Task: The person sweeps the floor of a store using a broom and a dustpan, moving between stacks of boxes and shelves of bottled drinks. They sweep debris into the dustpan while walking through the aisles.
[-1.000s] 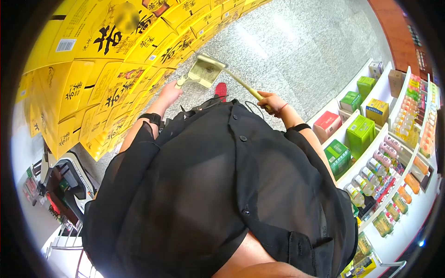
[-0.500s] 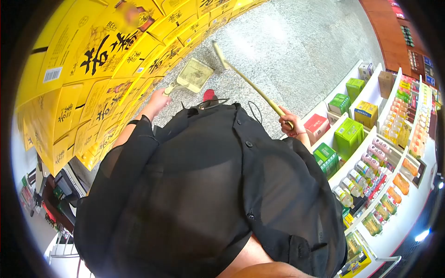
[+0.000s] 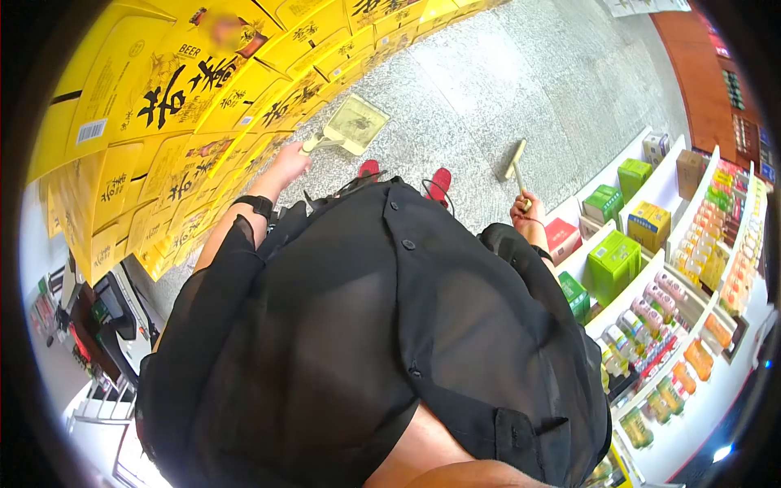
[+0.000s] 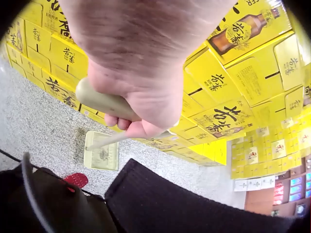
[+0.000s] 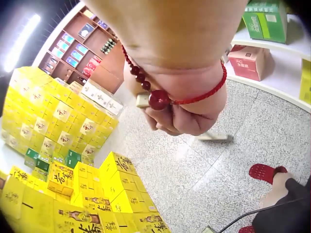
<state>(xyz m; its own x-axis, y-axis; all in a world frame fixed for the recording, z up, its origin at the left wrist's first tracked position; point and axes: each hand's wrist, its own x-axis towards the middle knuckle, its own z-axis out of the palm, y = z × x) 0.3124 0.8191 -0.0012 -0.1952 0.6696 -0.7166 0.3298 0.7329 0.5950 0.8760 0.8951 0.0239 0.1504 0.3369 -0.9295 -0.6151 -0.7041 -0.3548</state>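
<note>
1. The long-handled, pale yellow-green broom has swung away from the square, pale yellow-green plastic dustpan. In the earliest head frame the two met; now the broom's head is right of centre, well apart from the pan.
2. The right hand has travelled with it toward the right of the frame, near a red cardboard box. A second red shoe has come into sight.
3. For the work in hand, I judge that nothing is being brushed into the pan just now (a gap between strokes, perhaps, or a reach to another patch).
4. The left hand has stayed left of centre, beside stacked yellow printed cardboard cartons. The dustpan is upper centre over the speckled grey floor; whether its rim touches, I cannot tell.
5. The left wrist view shows what the head view barely does: fingers wrapped round the pan's thick handle.
6. Only the right wrist view shows the broom handle's pale end poking from the curled, gripping fingers, by a red beaded bracelet, and green cartons at lower left.
</note>
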